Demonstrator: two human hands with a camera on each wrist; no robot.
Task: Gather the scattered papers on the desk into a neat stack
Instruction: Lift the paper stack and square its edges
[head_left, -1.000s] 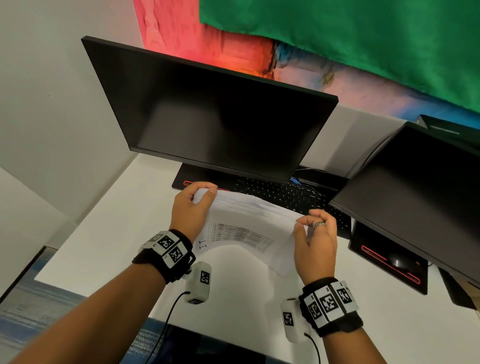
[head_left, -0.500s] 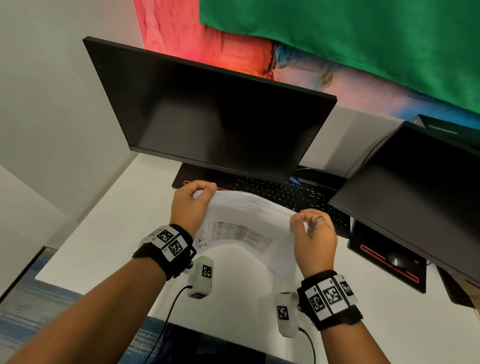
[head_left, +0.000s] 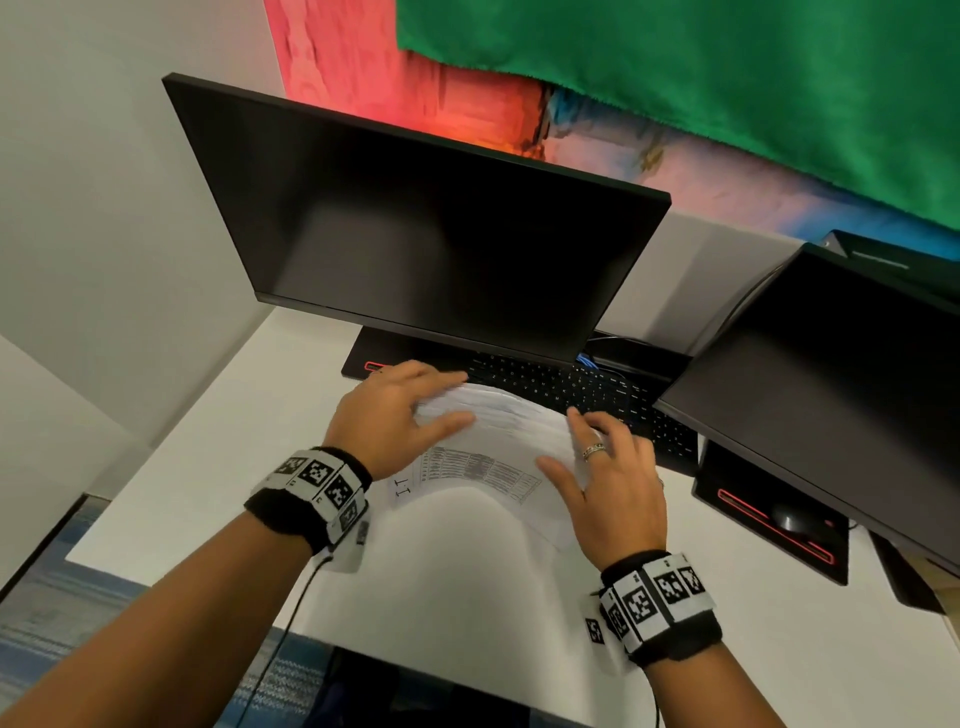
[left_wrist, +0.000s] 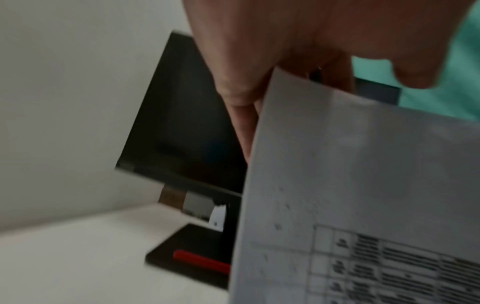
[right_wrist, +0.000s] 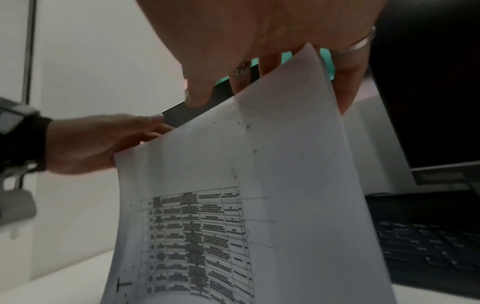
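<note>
Papers are standing on edge on the table, left hand and right hand loosely cupping the top with relaxed fingers, probably squaring edges.

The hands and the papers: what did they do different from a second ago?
Both hands let go their curled grip on the top corners: the left hand and right hand now have straight, spread fingers resting against the bundle of white printed papers. The papers stayed standing on their lower edge on the white desk, bowed. The black monitor and black keyboard stayed put.
</note>
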